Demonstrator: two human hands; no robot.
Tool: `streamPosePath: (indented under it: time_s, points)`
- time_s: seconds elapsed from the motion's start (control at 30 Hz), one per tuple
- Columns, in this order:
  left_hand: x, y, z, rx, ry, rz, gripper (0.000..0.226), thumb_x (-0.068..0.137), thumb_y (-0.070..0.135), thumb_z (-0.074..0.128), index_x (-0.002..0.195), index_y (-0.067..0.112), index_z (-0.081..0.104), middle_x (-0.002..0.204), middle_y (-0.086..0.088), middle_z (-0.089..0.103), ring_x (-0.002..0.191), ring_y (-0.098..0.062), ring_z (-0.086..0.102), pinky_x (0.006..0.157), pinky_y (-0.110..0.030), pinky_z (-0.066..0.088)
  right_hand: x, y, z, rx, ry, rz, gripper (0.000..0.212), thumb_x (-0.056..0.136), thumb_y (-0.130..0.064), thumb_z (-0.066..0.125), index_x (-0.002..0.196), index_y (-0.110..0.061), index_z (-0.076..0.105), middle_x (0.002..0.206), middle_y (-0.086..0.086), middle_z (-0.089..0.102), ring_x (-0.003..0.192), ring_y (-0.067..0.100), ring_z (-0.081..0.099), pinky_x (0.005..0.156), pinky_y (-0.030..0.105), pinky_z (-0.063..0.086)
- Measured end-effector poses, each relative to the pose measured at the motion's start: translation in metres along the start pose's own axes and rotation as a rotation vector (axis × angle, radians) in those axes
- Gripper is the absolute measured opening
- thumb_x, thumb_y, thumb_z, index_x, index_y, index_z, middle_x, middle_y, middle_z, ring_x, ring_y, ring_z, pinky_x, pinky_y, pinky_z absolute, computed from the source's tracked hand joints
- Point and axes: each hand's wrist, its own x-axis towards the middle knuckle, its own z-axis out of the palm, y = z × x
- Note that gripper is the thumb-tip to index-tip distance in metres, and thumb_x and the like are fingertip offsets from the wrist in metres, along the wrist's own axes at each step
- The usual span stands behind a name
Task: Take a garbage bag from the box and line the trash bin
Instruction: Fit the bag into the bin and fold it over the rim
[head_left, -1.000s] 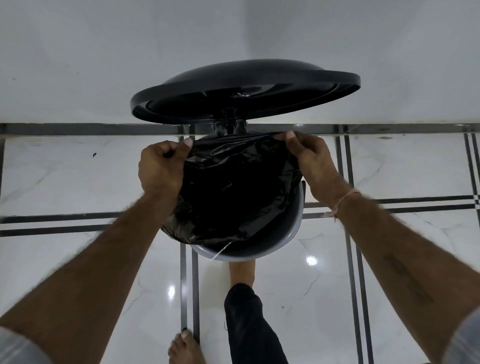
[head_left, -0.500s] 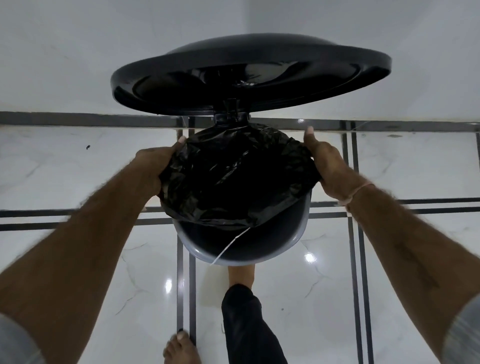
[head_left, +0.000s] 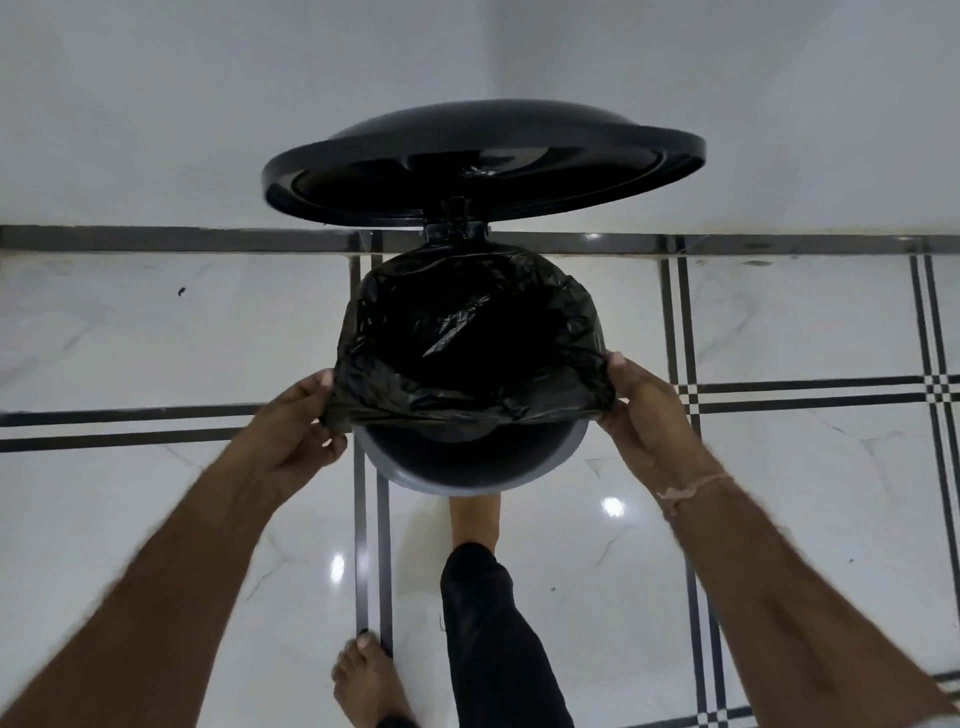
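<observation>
1. Garbage bag (head_left: 467, 353) sits in the trash bin (head_left: 467, 475); the mouth is already over the rim from 9 through 12 to 3 o'clock.
2. Left hand (head_left: 291, 431) and right hand (head_left: 644, 410): fingers pinching the bag hem, stretched taut, likely to hook the bare 6 o'clock rim.
3. Raised lid (head_left: 483, 171) at 12 o'clock, apparently held up by a foot (head_left: 475, 519) on the pedal; nothing blocks the rim.

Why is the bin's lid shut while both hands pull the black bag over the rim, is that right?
Not quite: the lid is up, standing open behind the bin, as the head view shows. The rest holds: the left hand and right hand each grip the black bag at the rim.
</observation>
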Motion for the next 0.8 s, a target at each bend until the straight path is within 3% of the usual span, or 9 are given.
streamPosePath:
  time_s: [0.13,0.23,0.33,0.4,0.57,0.7,0.8]
  points:
    - [-0.014,-0.013,0.008,-0.094,0.076,-0.037,0.021,0.101,0.032,0.059,0.080,0.027,0.061,0.059,0.012,0.060,0.061,-0.005,0.045,0.064,-0.023,0.039,-0.011,0.018,-0.001,0.147,0.106,0.050,0.031,0.106,-0.007,0.055,0.133,0.004,0.065,0.118,0.016,0.075,0.104,0.025,0.072,0.082,0.030,0.065]
    - [-0.020,-0.017,0.014,-0.156,0.111,-0.055,0.025,0.089,0.042,0.071,0.070,0.025,0.069,0.063,0.011,0.064,0.054,-0.002,0.052,0.056,-0.017,0.050,-0.023,0.029,0.000,0.172,0.145,0.069,0.035,0.101,-0.008,0.064,0.134,0.004,0.061,0.100,0.009,0.072,0.085,0.017,0.069,0.068,0.024,0.062]
    - [-0.024,-0.020,0.011,-0.220,0.068,-0.030,0.018,0.076,0.040,0.075,0.081,0.024,0.068,0.077,0.010,0.066,0.059,-0.002,0.058,0.056,-0.017,0.053,-0.037,0.035,0.004,0.187,0.156,0.074,0.016,0.099,-0.010,0.068,0.114,-0.006,0.067,0.094,0.004,0.072,0.081,0.015,0.066,0.073,0.025,0.058]
    - [-0.026,-0.021,0.008,-0.203,0.020,-0.017,0.017,0.079,0.036,0.073,0.086,0.023,0.066,0.084,0.009,0.063,0.062,-0.003,0.057,0.055,-0.018,0.053,-0.050,0.033,0.010,0.171,0.159,0.102,0.005,0.097,-0.012,0.071,0.102,-0.013,0.069,0.088,0.000,0.071,0.075,0.011,0.063,0.073,0.025,0.054]
    - [-0.035,-0.022,0.007,-0.111,0.046,-0.037,0.027,0.084,0.049,0.070,0.084,0.022,0.066,0.078,0.006,0.061,0.068,-0.008,0.054,0.056,-0.023,0.050,-0.076,0.042,0.033,0.009,0.105,0.206,0.020,0.094,-0.027,0.076,0.080,-0.025,0.062,0.081,-0.009,0.070,0.073,0.008,0.060,0.062,0.025,0.037]
    - [-0.047,-0.031,0.009,-0.127,0.038,-0.060,0.042,0.092,0.060,0.057,0.072,0.026,0.071,0.072,0.008,0.059,0.070,-0.008,0.054,0.065,-0.026,0.042,-0.090,0.055,0.049,0.130,0.024,0.269,0.012,0.098,-0.027,0.069,0.091,-0.018,0.067,0.074,-0.008,0.063,0.054,0.005,0.044,0.042,0.016,0.032]
    - [-0.052,-0.041,0.005,-0.155,-0.055,-0.078,0.026,0.086,0.051,0.066,0.083,0.026,0.071,0.082,0.008,0.061,0.075,-0.008,0.056,0.069,-0.026,0.041,-0.103,0.069,0.056,0.158,-0.014,0.313,0.015,0.101,-0.030,0.066,0.095,-0.016,0.068,0.072,-0.009,0.068,0.051,0.004,0.046,0.040,0.014,0.030]
